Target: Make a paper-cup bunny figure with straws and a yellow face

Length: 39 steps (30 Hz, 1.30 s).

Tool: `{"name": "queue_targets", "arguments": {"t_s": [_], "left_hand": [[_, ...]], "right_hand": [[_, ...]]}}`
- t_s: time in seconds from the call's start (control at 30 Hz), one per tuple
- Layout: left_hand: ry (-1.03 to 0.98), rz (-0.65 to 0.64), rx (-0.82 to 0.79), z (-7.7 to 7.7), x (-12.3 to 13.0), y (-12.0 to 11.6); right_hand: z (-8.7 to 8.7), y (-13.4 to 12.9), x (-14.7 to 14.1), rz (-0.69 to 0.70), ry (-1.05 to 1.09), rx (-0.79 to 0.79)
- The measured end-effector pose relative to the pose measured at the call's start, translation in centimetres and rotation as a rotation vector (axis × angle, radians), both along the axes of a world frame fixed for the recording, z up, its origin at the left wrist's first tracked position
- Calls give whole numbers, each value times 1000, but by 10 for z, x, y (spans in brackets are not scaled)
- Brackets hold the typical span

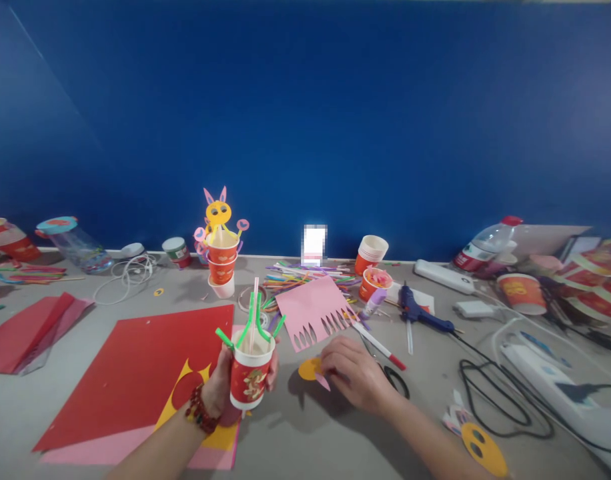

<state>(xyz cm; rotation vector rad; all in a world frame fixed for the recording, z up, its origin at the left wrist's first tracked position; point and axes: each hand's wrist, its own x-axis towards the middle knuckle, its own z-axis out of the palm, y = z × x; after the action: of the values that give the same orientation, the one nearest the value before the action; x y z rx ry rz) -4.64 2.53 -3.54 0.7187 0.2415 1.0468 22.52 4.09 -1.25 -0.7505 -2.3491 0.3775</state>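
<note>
Yellow face cutout [479, 448] near R. My L hand [219, 385]'s wrapped round paper cup [246, 380], ctr-left; prob light, crushable, so hold low, softly. R hand [358, 377] pinches yellow disc [309, 369]'s R edge; likely bendy.

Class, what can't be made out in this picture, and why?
All in the head view:
- Left hand: partly hidden behind the red cup it holds.
- Yellow paper piece: one side covered by the right hand.
- Red-and-white cups at far right: blurred, cut off by the right edge.
- Bright patch at back: pixelated, content unreadable.
</note>
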Motion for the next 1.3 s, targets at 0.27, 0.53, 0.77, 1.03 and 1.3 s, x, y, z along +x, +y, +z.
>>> {"name": "queue_targets", "arguments": {"t_s": [0.27, 0.53, 0.77, 1.03, 1.3], "left_hand": [[32, -16, 24, -9, 0, 2], [24, -9, 14, -3, 1, 0], [31, -18, -19, 0, 1, -2], [-16, 9, -34, 3, 2, -1], [17, -19, -40, -5, 3, -2]], "right_hand": [[11, 13, -3, 119, -119, -231], [2, 28, 21, -141, -124, -193], [11, 1, -14, -166, -213, -187], [15, -4, -34, 46, -450, -214], [32, -1, -4, 120, -198, -262]]}}
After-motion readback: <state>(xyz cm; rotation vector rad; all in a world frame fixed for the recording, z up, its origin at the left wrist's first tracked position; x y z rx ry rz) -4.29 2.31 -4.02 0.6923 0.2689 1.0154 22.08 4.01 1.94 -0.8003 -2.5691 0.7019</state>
